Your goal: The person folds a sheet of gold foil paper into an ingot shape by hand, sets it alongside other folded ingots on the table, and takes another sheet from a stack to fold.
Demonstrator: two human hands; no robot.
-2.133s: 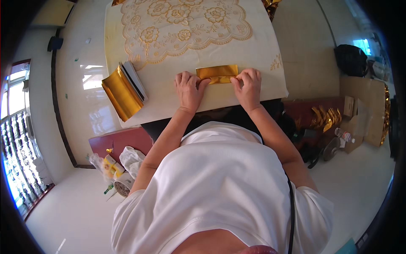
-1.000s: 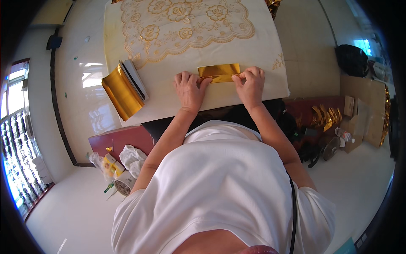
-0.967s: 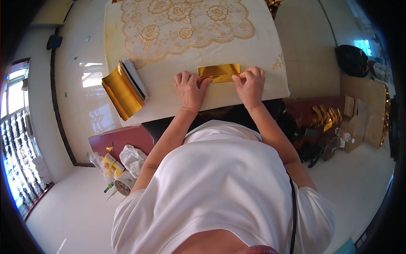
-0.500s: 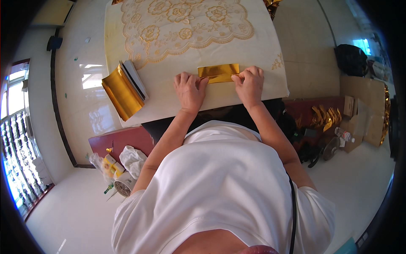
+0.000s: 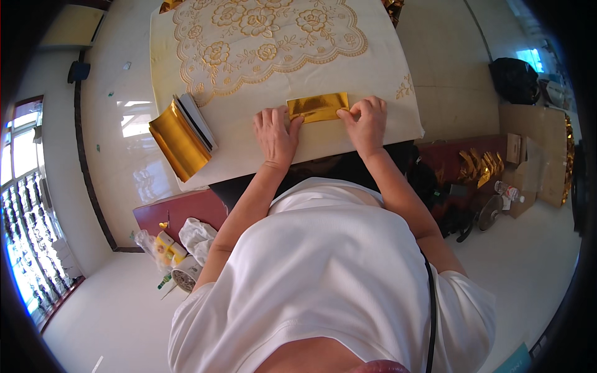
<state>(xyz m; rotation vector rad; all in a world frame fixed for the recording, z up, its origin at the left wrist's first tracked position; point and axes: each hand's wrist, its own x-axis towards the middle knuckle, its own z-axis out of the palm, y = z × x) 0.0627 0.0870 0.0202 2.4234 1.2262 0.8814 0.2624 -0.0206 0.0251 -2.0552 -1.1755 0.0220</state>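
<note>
A strip of gold foil paper (image 5: 318, 107), folded flat, lies on the cream tablecloth in front of me. At its near left corner is my left hand (image 5: 273, 133), its thumb resting on the foil while the other fingers lie stretched on the cloth. My right hand (image 5: 365, 124) pinches the near right corner between thumb and bent forefinger. To the left, a stack of gold foil sheets (image 5: 180, 142) sits slightly curled at the table edge, with a dark and white pad or booklet (image 5: 198, 121) along its far right side. The underside of the strip is hidden.
The table (image 5: 373, 74) carries a gold flower-patterned cloth. At its lower left, a dark red bench (image 5: 180, 208) holds a white bag (image 5: 198, 239) and small packages. To the right stand folded gold foil pieces (image 5: 482, 166), a plastic bottle (image 5: 509, 191) and a cardboard box (image 5: 535, 149).
The strip's near edge now lies flatter. My left fingers have straightened out and its thumb has shifted at the corner; the right hand keeps its pinch. The whole view has shifted slightly.
</note>
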